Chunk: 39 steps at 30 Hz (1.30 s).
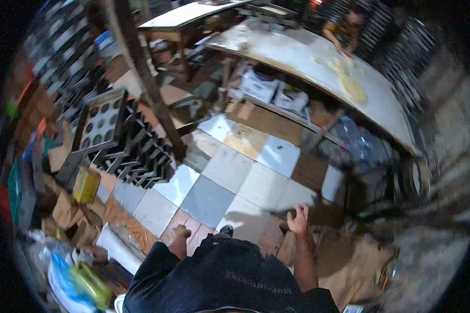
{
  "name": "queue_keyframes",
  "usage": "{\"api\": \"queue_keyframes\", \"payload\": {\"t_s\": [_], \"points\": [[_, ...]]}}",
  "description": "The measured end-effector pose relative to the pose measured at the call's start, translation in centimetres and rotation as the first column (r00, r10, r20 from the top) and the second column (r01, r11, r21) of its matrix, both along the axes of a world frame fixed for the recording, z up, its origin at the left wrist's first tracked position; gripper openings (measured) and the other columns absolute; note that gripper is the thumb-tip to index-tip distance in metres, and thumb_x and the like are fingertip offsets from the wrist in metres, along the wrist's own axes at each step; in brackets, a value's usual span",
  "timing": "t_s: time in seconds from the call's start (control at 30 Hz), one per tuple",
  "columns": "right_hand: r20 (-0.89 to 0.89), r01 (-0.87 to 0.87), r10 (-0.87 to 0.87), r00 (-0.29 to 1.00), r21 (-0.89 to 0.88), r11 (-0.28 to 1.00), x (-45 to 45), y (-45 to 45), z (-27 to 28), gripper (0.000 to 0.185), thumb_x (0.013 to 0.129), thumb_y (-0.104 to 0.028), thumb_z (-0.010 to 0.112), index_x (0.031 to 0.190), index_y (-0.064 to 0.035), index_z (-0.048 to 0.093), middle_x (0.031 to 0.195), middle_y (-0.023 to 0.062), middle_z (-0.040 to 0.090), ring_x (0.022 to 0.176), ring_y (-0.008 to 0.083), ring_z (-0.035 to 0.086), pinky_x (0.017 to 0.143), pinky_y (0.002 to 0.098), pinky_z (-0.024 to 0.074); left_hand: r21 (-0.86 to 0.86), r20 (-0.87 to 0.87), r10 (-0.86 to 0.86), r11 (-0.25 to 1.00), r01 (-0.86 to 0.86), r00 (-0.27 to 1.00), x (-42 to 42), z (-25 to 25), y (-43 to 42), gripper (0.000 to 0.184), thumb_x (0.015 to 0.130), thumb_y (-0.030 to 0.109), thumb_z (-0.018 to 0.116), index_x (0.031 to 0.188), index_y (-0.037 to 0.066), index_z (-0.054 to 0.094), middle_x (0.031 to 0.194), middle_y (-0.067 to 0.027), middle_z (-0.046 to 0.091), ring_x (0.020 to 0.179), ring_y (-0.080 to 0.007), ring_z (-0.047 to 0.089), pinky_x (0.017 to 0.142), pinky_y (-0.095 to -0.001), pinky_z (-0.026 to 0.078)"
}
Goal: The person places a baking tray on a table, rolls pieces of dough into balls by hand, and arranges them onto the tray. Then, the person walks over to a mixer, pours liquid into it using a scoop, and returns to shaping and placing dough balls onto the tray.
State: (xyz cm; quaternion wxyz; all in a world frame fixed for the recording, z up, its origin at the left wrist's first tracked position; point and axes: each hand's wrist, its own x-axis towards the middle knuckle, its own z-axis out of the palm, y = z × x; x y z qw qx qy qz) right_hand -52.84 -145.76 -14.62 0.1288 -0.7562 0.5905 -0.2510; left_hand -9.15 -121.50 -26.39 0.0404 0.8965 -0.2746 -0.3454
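My left hand (180,233) hangs low beside my dark shirt, above the tiled floor (209,198). Its fingers look curled in, and I see nothing in them. My right hand (298,219) is held out to the other side, fingers apart and slightly bent, with nothing in it. Neither hand touches any object. A dark shoe tip (226,229) shows on the floor between them.
A long white-topped table (297,57) stands ahead, with dough (353,89) on it and a person (344,31) working behind. Stacked trays (99,122) and a wooden post (141,73) stand on the left. Cardboard (65,211) and plastic bags (65,271) lie at lower left.
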Motion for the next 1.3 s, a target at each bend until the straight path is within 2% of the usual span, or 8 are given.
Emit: {"api": "queue_keyframes", "payload": {"t_s": [0.2,0.37,0.5,0.73,0.83,0.9,1.03,1.3], "points": [[0.088,-0.309,0.308,0.947,0.499,0.809,-9.1,-9.5,-25.3,0.036,0.086,-0.03,0.053,0.107,-0.0043,0.066,0.107,0.0112,0.066,0.093,0.0289,0.061,0.083,0.0407,0.0465,-0.085,-0.258,0.234,0.961,-0.263,0.937,5.4,-8.9,-9.6,0.058,0.063,0.033,0.074,0.111,0.002,0.061,0.095,-0.0159,0.068,0.087,-0.0266,0.067,0.081,-0.0386,0.053],[-0.141,0.025,0.183,0.973,0.852,0.523,-9.0,-10.6,-20.3,0.032,0.085,-0.028,0.054,0.101,-0.0043,0.066,0.102,0.0116,0.067,0.088,0.027,0.063,0.076,0.0408,0.0477,-0.098,-0.248,0.517,0.828,-0.552,0.819,12.1,-5.5,-14.2,0.062,0.068,0.041,0.075,0.108,-0.003,0.06,0.077,-0.0154,0.063,0.067,-0.0239,0.063,0.06,-0.0355,0.054],[-0.18,0.077,0.146,0.973,0.846,0.527,-5.9,-18.9,-19.2,0.028,0.083,-0.027,0.055,0.096,-0.0042,0.067,0.097,0.012,0.067,0.085,0.0255,0.064,0.071,0.0409,0.0486,-0.293,-0.809,0.482,0.165,-0.942,0.336,21.9,-4.2,-10.8,0.035,0.09,0.036,0.051,0.123,0.026,0.056,0.093,-0.0064,0.054,0.073,-0.021,0.056,0.061,-0.0333,0.05],[-0.123,0.111,-0.059,0.991,0.471,0.875,10.0,-42.0,-14.9,0.023,0.081,-0.023,0.056,0.088,-0.0041,0.067,0.089,0.0127,0.068,0.079,0.0229,0.066,0.061,0.0411,0.0502,-0.446,-0.889,0.335,-0.484,-0.753,0.311,40.1,12.6,-13.5,0.058,0.08,0.052,0.06,0.126,0.018,0.049,0.11,-0.007,0.053,0.091,-0.0225,0.056,0.071,-0.0345,0.051],[0.205,0.135,-0.282,0.937,0.532,0.836,19.4,-47.8,-12.8,0.018,0.081,-0.017,0.058,0.092,-0.0057,0.067,0.084,0.0133,0.068,0.076,0.0245,0.066,0.069,0.0404,0.0506,-0.194,-0.946,0.325,-0.551,-0.812,0.005,48.2,13.4,-14.4,0.062,0.076,0.051,0.063,0.124,0.013,0.052,0.11,-0.0087,0.059,0.093,-0.0288,0.058,0.079,-0.0438,0.052],[0.361,-0.093,-0.017,0.932,0.287,0.953,23.6,-48.7,-10.5,0.021,0.08,-0.02,0.063,0.096,-0.0092,0.068,0.078,0.0132,0.067,0.072,0.0256,0.065,0.069,0.0405,0.0511,-0.611,-0.779,0.435,-0.365,-0.702,0.451,41.7,20.5,-20.2,0.054,0.09,0.041,0.048,0.129,0.005,0.036,0.109,-0.0138,0.055,0.084,-0.0232,0.061,0.071,-0.0329,0.052],[-0.091,-0.286,0.328,0.94,0.308,0.907,27.0,-48.2,-12.2,0.037,0.071,-0.04,0.067,0.099,-0.0164,0.069,0.109,0.0223,0.059,0.101,0.0365,0.057,0.095,0.0452,0.0416,-0.375,-0.926,0.13,-0.412,-0.83,0.354,45.1,18.6,-19.7,0.045,0.086,0.038,0.05,0.115,0.004,0.056,0.109,-0.0117,0.062,0.095,-0.0284,0.061,0.085,-0.0394,0.049],[-0.307,-0.014,0.344,0.887,0.727,0.686,16.9,-49.7,-17.0,0.04,0.077,-0.043,0.066,0.108,-0.0183,0.069,0.105,0.0128,0.067,0.091,0.0279,0.064,0.082,0.046,0.0496,-0.773,-0.62,0.65,-0.412,-0.482,0.439,33.7,26.2,-19.5,0.029,0.086,0.029,0.048,0.094,0.003,0.061,0.087,-0.0103,0.062,0.075,-0.0224,0.058,0.071,-0.0333,0.046]]}}
